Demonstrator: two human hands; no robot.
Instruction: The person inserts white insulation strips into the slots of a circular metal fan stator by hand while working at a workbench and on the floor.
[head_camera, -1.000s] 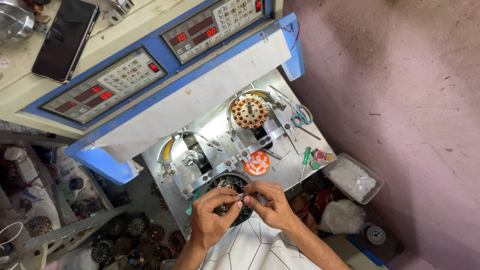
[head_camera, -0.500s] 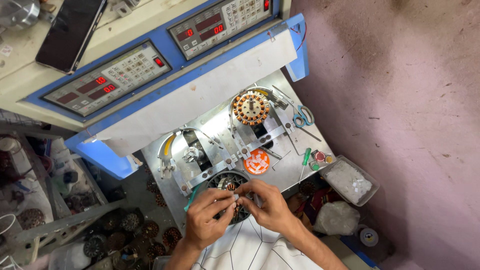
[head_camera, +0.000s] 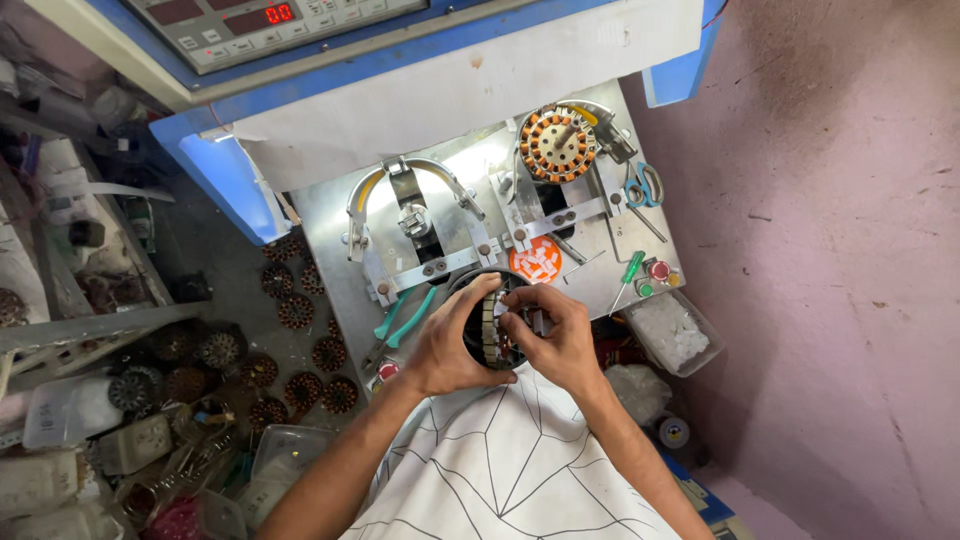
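Both hands, left (head_camera: 447, 350) and right (head_camera: 560, 340), grip a bare stator (head_camera: 492, 325), fingers closed around it; a copper-wound stator (head_camera: 556, 145) sits on the winder (head_camera: 480, 230).

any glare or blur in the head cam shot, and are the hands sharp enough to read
Head view: glare whitens the metal plate between the two fixtures; the left hand and right hand are evenly lit and fairly sharp around the dark ring-shaped stator; the wound stator is crisp; the heap of parts on the floor lies in shadow, softer; the frame edges bend a little.
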